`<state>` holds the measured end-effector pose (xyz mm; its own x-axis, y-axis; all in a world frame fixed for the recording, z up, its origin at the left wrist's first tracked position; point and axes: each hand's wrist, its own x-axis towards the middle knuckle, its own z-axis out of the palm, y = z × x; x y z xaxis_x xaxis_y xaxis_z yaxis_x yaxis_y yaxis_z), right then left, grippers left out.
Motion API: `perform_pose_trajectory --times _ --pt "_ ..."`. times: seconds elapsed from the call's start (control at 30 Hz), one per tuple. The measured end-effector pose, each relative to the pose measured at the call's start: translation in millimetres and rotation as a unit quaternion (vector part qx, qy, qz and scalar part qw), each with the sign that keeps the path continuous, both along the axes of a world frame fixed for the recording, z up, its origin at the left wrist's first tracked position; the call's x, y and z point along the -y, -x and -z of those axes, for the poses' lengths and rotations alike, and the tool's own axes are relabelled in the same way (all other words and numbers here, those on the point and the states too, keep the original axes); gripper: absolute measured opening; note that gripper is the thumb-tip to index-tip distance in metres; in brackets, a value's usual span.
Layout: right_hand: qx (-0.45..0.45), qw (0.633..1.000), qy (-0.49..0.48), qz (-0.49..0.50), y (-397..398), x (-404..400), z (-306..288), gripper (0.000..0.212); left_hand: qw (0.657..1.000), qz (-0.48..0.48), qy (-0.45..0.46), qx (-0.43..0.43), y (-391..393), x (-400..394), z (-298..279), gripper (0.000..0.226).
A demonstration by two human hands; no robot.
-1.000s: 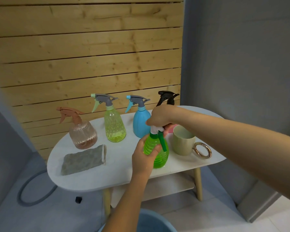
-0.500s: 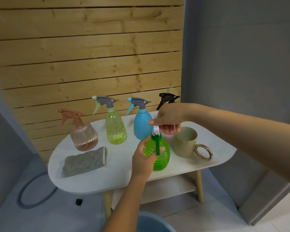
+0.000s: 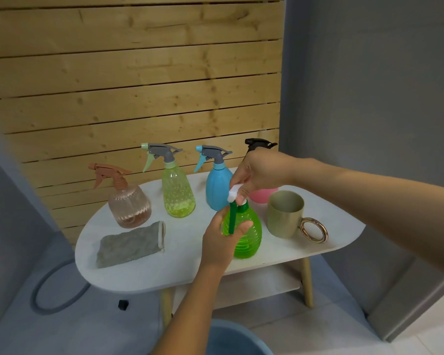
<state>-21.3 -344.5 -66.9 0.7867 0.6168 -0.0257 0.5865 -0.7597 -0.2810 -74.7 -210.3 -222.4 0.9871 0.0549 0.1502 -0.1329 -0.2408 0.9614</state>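
Note:
A green ribbed spray bottle (image 3: 249, 234) stands near the front edge of the white oval table (image 3: 185, 267). My left hand (image 3: 222, 242) grips its body from the left. My right hand (image 3: 258, 174) comes in from the right and holds the bottle's white spray head (image 3: 234, 193) just above the neck. The dark green trigger (image 3: 232, 219) hangs down the bottle's front.
Behind stand a peach spray bottle (image 3: 128, 203), a yellow-green spray bottle (image 3: 177, 193), a blue spray bottle (image 3: 217, 185) and a pink bottle (image 3: 263, 194) with a black spray head (image 3: 259, 144). A beige mug (image 3: 286, 213) with a gold ring handle is at right, a grey cloth (image 3: 131, 244) at left, a blue bucket (image 3: 233, 339) below.
My right hand has turned on the white spray head; the dark green trigger has swung from the bottle's right side to its front left. My left hand keeps its grip on the bottle.

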Motion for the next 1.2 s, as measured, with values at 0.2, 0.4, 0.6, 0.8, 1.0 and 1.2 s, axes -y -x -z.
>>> perform_pose_trajectory --times 0.2,0.4,0.6,0.8,1.0,1.2 --pt "0.219 0.968 0.108 0.058 9 -21 12 0.064 0.999 -0.036 -0.011 0.003 1 4 4 0.040" --pt "0.210 0.970 0.077 0.099 5 -28 22 0.059 0.999 -0.039 0.002 -0.004 2 5 3 0.035" --pt "0.072 0.993 -0.019 0.088 10 0 32 0.048 0.998 0.065 0.015 -0.022 0 1 2 0.050" --pt "-0.086 0.982 -0.104 0.130 25 35 63 0.044 0.999 0.008 0.003 -0.048 -2 7 -6 0.063" --pt "-0.106 0.929 -0.312 0.170 27 66 25 0.030 0.999 -0.003 -0.008 0.033 -12 39 -86 0.055" --pt "-0.148 0.891 -0.372 0.215 0 132 -15 0.033 0.997 0.022 -0.029 0.071 -54 115 -134 0.050"
